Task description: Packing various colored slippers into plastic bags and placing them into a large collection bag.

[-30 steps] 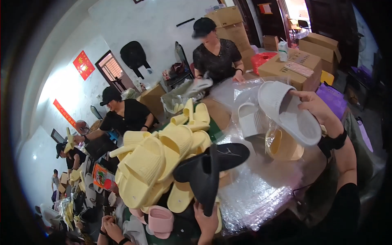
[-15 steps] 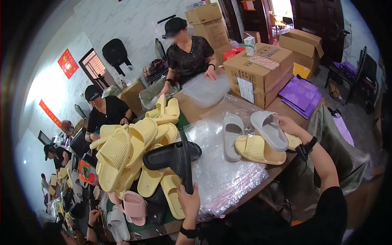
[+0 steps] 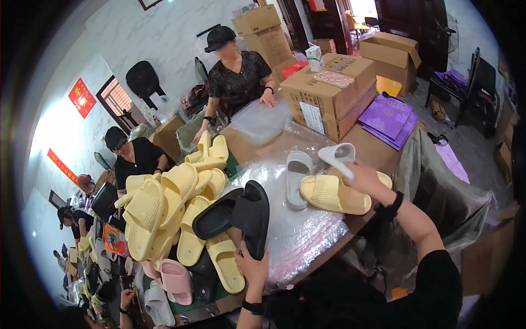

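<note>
My left hand [image 3: 253,270] grips a black slipper [image 3: 251,216] by one end, its wide strap turned toward me. Beside and partly behind it is a second black slipper [image 3: 215,216]. My right hand [image 3: 362,180] holds a light grey slipper [image 3: 333,156], tilted edge-on above the table. A matching grey slipper [image 3: 299,178] lies to its left. Below my right hand rests a yellow slipper [image 3: 334,196], and another yellow slipper [image 3: 385,179] is partly hidden by the hand. Clear plastic bags [image 3: 298,233] are spread beneath and in front of them.
Yellow slippers [image 3: 159,211] are heaped left, with pink [image 3: 176,278] and grey slippers [image 3: 158,304] nearer. Beyond stand a carton [image 3: 323,98] and purple bags [image 3: 389,118]. A co-worker [image 3: 238,77] touches plastic bags [image 3: 262,120]; another co-worker [image 3: 137,156] is farther left.
The black slipper in my left hand has turned from edge-on to show its strap. My right hand has rotated the grey slipper edge-on. The whole view has shifted slightly.
</note>
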The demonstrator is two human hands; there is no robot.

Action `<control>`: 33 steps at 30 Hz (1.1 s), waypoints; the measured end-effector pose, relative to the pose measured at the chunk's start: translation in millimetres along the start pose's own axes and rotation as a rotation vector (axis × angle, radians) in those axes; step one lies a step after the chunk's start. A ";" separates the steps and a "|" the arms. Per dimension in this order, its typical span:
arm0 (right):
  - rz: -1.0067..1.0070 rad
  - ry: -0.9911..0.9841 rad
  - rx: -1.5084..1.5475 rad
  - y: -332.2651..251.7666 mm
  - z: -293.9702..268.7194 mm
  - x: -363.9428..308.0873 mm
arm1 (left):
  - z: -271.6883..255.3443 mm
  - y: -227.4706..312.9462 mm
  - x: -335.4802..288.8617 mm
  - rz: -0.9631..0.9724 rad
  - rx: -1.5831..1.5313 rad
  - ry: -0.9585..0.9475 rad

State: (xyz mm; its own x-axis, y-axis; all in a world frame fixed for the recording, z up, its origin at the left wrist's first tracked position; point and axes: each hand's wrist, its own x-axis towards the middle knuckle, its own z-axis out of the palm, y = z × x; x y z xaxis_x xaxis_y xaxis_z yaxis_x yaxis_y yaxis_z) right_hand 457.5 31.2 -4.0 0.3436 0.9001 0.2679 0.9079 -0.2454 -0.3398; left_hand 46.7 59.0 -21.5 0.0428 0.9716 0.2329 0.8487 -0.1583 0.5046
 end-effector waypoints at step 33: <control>0.248 -0.226 0.034 -9.7 1.1 -26.1 | -26.1 -30.3 2.6 -0.233 -0.721 0.176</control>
State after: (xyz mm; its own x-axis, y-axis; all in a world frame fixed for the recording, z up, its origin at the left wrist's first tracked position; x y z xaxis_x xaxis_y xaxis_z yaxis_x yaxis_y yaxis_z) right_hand 439.5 10.5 -8.7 0.4873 0.8727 -0.0325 0.7936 -0.4580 -0.4005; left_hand 7.3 61.8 -14.5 -0.2302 0.9612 0.1522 0.2708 -0.0869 0.9587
